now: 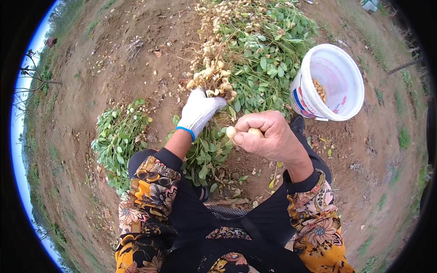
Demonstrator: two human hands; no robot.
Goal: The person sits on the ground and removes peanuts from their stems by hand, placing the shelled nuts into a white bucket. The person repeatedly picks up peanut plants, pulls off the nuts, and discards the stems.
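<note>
In a white knit glove with a blue cuff edge, my left hand [201, 111] grips a bunch of peanut plants just below the roots. Clusters of pale peanut pods [213, 80] stick out above the glove, and the leafy stems [205, 153] hang down below it, between my legs. My bare right hand [268, 136] is closed on picked peanuts [230, 132]; one pod pokes out beside the thumb and another shows between the fingers. It is to the right of the bunch, apart from it. A white plastic bucket [307, 92] with some peanuts [319, 90] inside stands tilted beyond my right hand.
A large heap of pulled peanut plants [269, 58] lies ahead, its pods towards the left. A smaller pile of leafy plants [119, 146] is on the soil by my left knee. My right shoe [297, 124] is close to the bucket's base. Dry leaves and stalks are scattered around.
</note>
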